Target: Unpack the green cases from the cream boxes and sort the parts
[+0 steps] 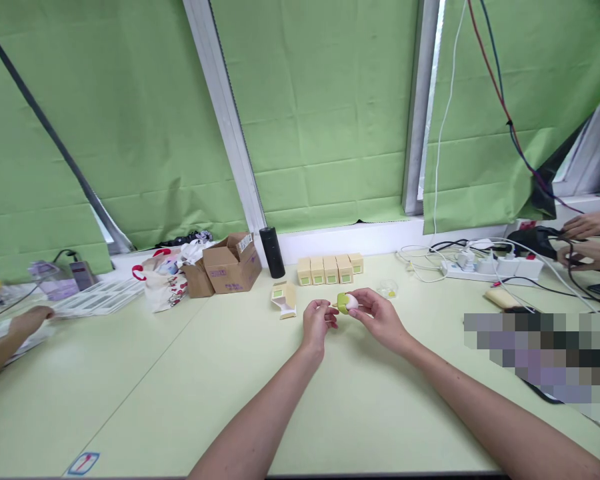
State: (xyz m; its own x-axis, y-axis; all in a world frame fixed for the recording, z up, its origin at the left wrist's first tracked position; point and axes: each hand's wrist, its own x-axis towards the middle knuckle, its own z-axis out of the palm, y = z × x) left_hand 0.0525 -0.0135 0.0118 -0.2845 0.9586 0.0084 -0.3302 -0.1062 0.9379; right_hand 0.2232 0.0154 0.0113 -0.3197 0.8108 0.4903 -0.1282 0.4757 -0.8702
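A small popsicle-shaped piece (347, 303), green toward its stick end and white at the other, is held up just above the table. My right hand (380, 320) pinches its white end between thumb and fingers. At the stick end, my left hand (317, 323) has its fingertips closed on the thin tan stick. Left of the hands lies an opened cream box (284, 300) with a green label, its flap folded out. Behind the hands, several closed cream boxes (325, 270) with green labels stand in a row. A clear round dish (387, 289) with something yellow sits to the right.
A black cylinder (272, 252), a cardboard carton (233, 263) and a printed bag (164, 283) stand back left. White power strips (495, 268) and cables spread back right. Other people's hands work at the far left (27, 323) and far right (593, 240).
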